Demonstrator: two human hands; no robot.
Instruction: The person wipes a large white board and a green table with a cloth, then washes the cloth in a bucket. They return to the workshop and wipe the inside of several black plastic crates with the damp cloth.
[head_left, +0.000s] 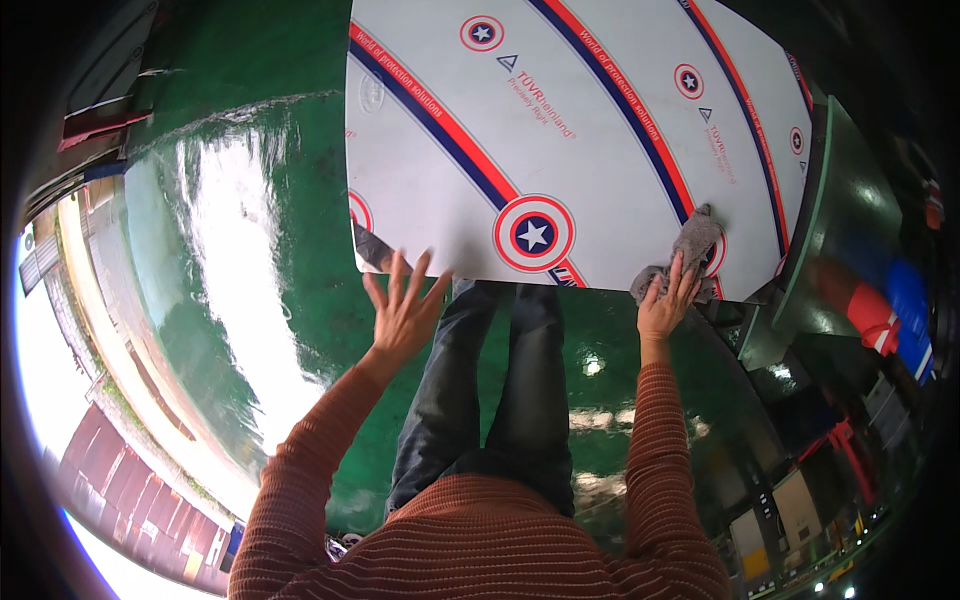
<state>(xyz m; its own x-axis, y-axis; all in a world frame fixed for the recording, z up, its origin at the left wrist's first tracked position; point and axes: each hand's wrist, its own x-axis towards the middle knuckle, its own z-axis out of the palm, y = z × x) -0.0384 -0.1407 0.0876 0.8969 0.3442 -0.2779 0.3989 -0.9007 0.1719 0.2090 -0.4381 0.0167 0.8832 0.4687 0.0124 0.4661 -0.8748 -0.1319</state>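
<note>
**Head cam: rag on the sheet's near edge, other hand spread open**

Head view looks straight down at a big white panel (600, 150) covered in protective film — red and blue stripes curving across it, plus round star badges. It sits just past the person's knees, over a glossy green floor (300, 200) that mirrors the daylight.

As for progress, it's hard to say much. The film looks clean and even everywhere I can see, with no obvious smears or wet streaks, so I can't tell which part has been wiped and which hasn't. The rag sits right at the near edge on the right side, and my guess is that's the spot being worked on.

Hands:
- The right hand (668, 305) lies fairly flat on a crumpled grey rag (690, 250), fingers pressing down on top of it rather than balling it up. The rag touches the panel beside a star badge.
- The left hand (403, 305) is wide open with fingers fanned, gripping nothing — it's at the panel's near edge by the left corner. I can't tell whether it's touching or hovering.
</note>
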